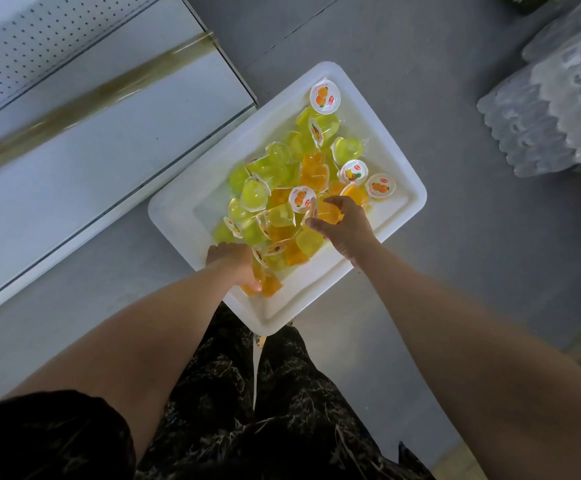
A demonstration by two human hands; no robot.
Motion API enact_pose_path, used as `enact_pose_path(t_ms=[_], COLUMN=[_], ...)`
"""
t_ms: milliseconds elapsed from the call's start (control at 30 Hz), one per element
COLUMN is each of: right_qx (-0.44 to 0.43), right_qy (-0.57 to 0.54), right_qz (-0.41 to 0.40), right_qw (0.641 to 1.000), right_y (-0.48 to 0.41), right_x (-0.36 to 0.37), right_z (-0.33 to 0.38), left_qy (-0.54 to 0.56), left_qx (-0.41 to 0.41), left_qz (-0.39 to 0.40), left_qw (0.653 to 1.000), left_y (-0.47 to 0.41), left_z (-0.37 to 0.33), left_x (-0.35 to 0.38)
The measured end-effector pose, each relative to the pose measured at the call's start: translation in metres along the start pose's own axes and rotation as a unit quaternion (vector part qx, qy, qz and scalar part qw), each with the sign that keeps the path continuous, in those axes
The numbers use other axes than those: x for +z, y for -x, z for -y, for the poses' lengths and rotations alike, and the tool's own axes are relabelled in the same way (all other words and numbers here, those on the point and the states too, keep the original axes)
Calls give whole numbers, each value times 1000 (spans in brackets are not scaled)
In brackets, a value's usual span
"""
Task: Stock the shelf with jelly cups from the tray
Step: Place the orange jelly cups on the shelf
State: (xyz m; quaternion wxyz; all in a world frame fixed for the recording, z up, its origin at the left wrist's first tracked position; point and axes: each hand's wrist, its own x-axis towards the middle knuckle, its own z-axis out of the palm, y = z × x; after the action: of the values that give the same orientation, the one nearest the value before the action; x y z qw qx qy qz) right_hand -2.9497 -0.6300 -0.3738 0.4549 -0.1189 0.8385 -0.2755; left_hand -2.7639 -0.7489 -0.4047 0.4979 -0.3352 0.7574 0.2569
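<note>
Gripping orange translucent jelly cup in curled left hand, pinching another orange cup in right hand, inside white rectangular plastic tray heaped with more beyond fingertips.

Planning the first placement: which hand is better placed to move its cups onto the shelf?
Left, probably. The left hand grips orange cups at the tray edge nearest the shelf; the right hand grips one orange cup mid-tray, farther away.
</note>
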Motion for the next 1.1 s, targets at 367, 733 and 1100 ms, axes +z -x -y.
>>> enact_pose_path(t_ms=[367, 733, 1100], right_qx=[12, -24, -224], right_qy=[-48, -53, -94], right_qz=[26, 2, 9], right_qw=[998, 998, 970], right_y=[12, 48, 131], right_x=[-6, -42, -80], right_z=[-6, 25, 135], left_qy=[115, 520, 566], left_qx=[40, 19, 142], left_qz=[101, 88, -107], left_qw=[987, 849, 805], left_y=[11, 66, 201], left_z=[-17, -23, 10], left_x=[14, -11, -125])
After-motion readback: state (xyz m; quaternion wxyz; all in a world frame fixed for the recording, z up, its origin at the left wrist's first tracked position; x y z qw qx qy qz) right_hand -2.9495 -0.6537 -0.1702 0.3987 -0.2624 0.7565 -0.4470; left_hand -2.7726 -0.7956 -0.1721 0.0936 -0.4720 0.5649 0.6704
